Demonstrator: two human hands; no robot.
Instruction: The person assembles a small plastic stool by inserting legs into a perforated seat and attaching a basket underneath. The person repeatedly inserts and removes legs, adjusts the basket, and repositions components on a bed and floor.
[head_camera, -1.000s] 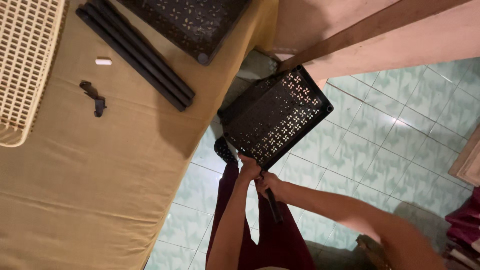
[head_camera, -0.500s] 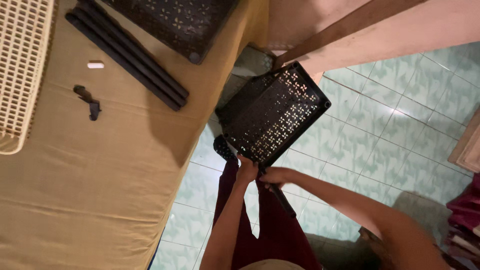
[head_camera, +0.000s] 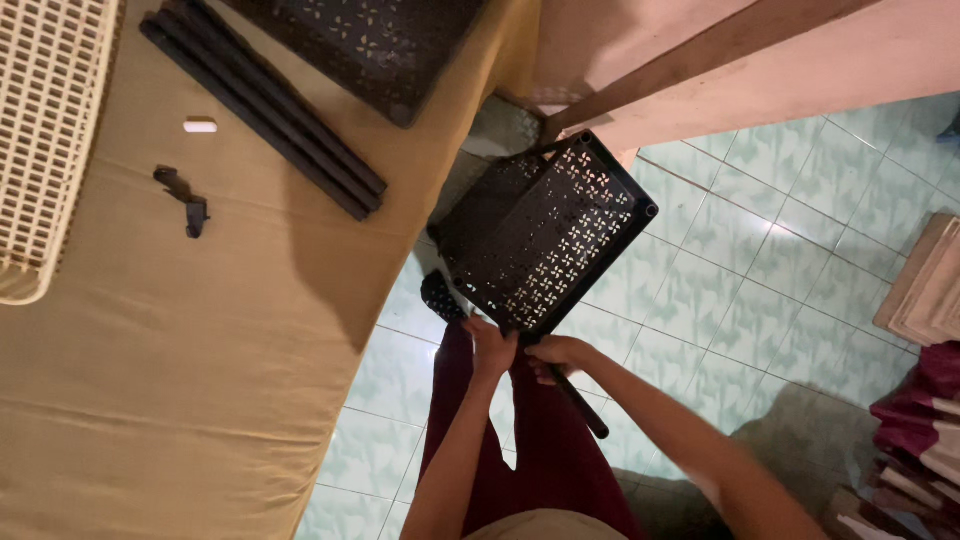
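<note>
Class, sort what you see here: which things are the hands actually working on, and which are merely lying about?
In hand:
left hand and right hand, both at the near edge of the black perforated tray
black rod, gripped by the right hand

Lying about:
bundle of black rods
second black tray
cream basket
small black clip
small white piece

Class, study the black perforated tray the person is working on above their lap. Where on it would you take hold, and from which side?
Grip the black perforated tray by its solid raised rim at the near edge, coming from the person's side, where the left hand and right hand meet it. It tilts away and its pierced floor offers no firm hold.
</note>
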